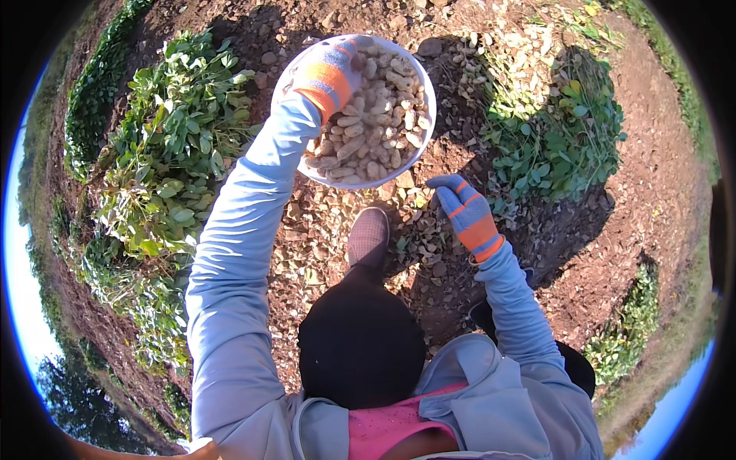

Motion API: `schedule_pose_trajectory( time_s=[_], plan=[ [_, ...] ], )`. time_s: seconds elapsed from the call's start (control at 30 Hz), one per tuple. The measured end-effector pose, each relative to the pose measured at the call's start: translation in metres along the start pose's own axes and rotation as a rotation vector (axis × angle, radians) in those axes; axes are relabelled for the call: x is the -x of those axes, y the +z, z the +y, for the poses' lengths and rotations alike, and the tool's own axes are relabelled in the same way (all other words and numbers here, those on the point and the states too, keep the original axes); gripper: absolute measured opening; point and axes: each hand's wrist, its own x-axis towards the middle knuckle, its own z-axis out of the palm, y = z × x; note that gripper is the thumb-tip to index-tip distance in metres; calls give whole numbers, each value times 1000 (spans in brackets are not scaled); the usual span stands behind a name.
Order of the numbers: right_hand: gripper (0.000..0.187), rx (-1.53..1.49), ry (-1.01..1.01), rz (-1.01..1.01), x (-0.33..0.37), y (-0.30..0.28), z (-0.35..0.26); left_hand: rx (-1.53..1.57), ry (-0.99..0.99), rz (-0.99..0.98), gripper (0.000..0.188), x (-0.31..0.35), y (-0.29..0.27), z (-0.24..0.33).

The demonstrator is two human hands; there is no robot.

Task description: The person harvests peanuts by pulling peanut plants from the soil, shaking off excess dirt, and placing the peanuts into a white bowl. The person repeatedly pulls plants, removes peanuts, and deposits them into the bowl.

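Observation:
A round white tub (428, 115) full of unshelled peanuts (376, 126) is in front of me. My left hand (330, 73), in a grey and orange knitted glove, reaches over the tub's far left part, above the peanuts. Its fingers bend downward and are mostly hidden behind the back of the hand. A few peanuts beside them look blurred. My right hand (464, 211), gloved alike, hovers to the right of the tub, apart from it. Its fingers are curled together, and whatever they may hold is hidden from view.
Heaps of pulled leafy plants lie at the left (165, 146) and right (552, 146). Loose peanuts (525, 57) are strewn at the far right heap. My shoe (369, 238) stands on stony, leaf-littered soil just below the tub. Another green clump (625, 326) is at lower right.

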Motion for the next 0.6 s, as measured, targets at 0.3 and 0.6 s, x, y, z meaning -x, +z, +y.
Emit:
schedule_pose_trajectory(
  time_s=[0.3, 0.6],
  plan=[
    [20, -23, 61, -55, -2, -3, -4, -87, 8, 174, 30, 15, -7, 4],
    [20, -133, -385, -41, -50, 13, -80, 504, 30, 199, 23, 65, -36, 41]
  ],
)
